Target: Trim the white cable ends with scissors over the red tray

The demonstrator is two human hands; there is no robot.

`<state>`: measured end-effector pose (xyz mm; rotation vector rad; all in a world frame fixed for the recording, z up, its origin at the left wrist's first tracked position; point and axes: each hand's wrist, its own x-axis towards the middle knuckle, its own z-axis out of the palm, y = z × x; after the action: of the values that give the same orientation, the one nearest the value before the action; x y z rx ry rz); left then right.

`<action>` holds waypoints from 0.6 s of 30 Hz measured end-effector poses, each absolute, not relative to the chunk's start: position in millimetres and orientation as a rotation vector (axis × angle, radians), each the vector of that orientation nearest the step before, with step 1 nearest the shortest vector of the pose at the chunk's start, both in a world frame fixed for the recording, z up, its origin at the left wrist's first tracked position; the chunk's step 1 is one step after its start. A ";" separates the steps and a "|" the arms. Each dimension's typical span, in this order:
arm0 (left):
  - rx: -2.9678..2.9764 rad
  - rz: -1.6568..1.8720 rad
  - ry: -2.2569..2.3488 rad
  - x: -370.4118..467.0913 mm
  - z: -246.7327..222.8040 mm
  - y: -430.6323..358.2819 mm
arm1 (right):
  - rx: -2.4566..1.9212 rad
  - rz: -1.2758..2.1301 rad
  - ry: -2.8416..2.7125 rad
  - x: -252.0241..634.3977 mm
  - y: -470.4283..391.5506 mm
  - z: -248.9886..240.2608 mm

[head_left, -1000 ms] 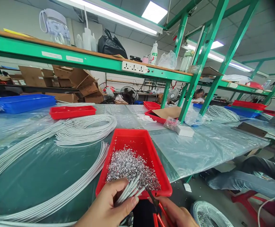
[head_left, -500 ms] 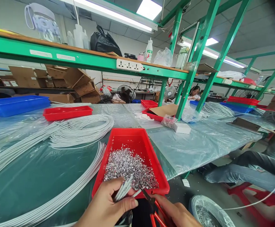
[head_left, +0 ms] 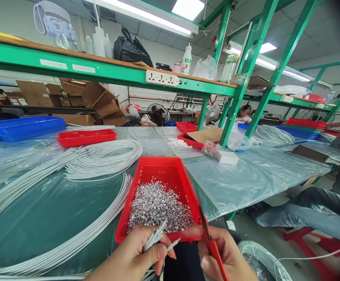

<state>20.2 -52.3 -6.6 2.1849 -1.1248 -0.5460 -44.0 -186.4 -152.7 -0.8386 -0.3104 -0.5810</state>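
Note:
My left hand is closed around a bunch of thin white cables, their ends pointing up and away. One cable end sticks out apart from the rest, toward the right. In my right hand are red-handled pliers, their dark jaws pointing up, a little apart from the cable ends. Just beyond both hands, a red tray holds a heap of small shiny silver bits.
Coils of white cable lie on the left of the plastic-covered table. A blue tray and another red tray sit behind. A green shelf frame rises ahead. At right, a seated person's legs show.
The pliers have come away from the single cable end, moving right and turning upright. My left hand keeps its hold on the cables, nearly in place. The view has shifted slightly.

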 end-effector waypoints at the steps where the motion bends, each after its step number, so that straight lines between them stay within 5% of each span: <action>1: 2.234 -0.503 -1.133 18.0 -7.8 -53.0 | -0.764 -0.583 -0.337 -37.4 -178.9 -148.7; 9: 2.266 -0.370 -1.177 15.9 -11.3 -58.4 | -0.050 -0.093 -0.678 -11.1 -148.4 -123.3; 18: 2.385 -0.181 -1.148 13.6 -12.4 -61.3 | -0.658 -0.668 -0.141 -23.6 -158.7 -121.5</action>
<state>13.6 -61.3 -12.4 2.3855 -1.1476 -0.1807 -23.6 -158.7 -121.5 -0.6577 -0.1410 -0.6679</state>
